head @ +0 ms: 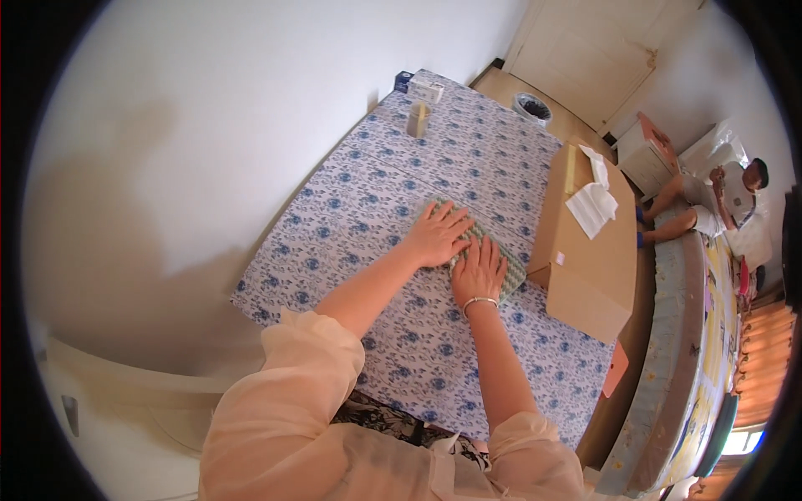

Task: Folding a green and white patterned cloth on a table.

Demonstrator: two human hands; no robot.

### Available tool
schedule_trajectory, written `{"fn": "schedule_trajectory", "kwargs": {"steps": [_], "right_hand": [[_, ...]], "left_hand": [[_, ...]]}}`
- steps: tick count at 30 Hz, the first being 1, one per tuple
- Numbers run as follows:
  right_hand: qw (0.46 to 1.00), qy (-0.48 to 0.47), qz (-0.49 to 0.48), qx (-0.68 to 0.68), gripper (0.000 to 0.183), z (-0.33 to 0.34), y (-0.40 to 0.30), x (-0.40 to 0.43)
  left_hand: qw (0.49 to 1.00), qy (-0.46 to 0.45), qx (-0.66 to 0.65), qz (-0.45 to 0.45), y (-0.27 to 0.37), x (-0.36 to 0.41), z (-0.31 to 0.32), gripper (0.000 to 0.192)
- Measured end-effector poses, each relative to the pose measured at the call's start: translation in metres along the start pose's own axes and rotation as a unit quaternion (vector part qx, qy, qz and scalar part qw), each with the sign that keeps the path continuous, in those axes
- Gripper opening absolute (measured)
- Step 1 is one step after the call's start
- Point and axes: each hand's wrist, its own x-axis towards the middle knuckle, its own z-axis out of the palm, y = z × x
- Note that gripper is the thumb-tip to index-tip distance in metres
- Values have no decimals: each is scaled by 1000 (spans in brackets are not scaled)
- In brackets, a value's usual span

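A folded cloth with a green and white zigzag pattern (512,275) lies flat on a table covered in blue floral cloth (401,338). My left hand (437,235) rests palm down on its left part, fingers spread. Beside it, my right hand (479,269), with a bracelet at the wrist, presses palm down on the cloth too. The two hands touch or nearly touch near the thumbs. Much of the cloth is hidden beneath them.
A cardboard box (586,275) with crumpled white paper (592,210) on top stands on the right. A clear cup (418,120) and a small white box (426,89) are at the far end. A wall borders the left; a person (708,200) sits on a bed at right.
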Motion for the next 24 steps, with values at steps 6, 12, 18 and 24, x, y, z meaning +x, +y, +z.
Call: {"fn": "schedule_trajectory", "kwargs": {"steps": [6,12,18,24], "right_hand": [[998,-35,-59,-3,51,6,-58,53],[992,-28,-123,22,57,17,-119,86],[991,-27,-126,40,57,18,-157,104],[982,-62,-170,51,56,17,-174,88]], "left_hand": [[991,16,-4,-132,-73,1,-24,54],[984,33,-1,-175,-143,-12,-36,55],[983,76,-12,-168,-188,-24,-38,55],[975,100,-6,-197,-198,-56,-33,55]]}}
